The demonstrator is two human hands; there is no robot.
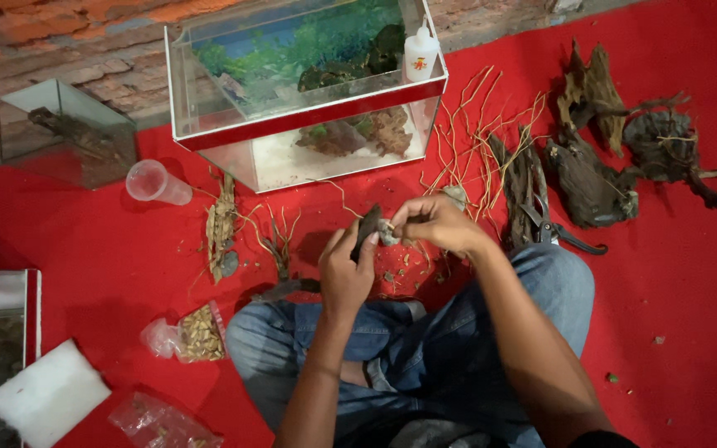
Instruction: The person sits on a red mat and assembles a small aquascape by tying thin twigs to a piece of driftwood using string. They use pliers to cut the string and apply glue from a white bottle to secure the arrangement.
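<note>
Holding dark driftwood (368, 226) in our closed left hand (344, 274), right hand (436, 224) pinching a small pale stone (388, 234) against it, tank (309, 99) ahead.

My left hand (346, 270) stood upright, fingers curled closed, thumb raised. My right hand (435, 222) sat just right and farther, fingertips pinched together, both forearms angled inward.

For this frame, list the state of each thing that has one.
Left hand: gripping a dark wood piece.
Right hand: pinching a small pale lump against it.
Glass tank: open-topped, upright.
Glue bottle: capped, upright.
Plastic cup: tipped over.
Pruning shears: lying unused.
</note>
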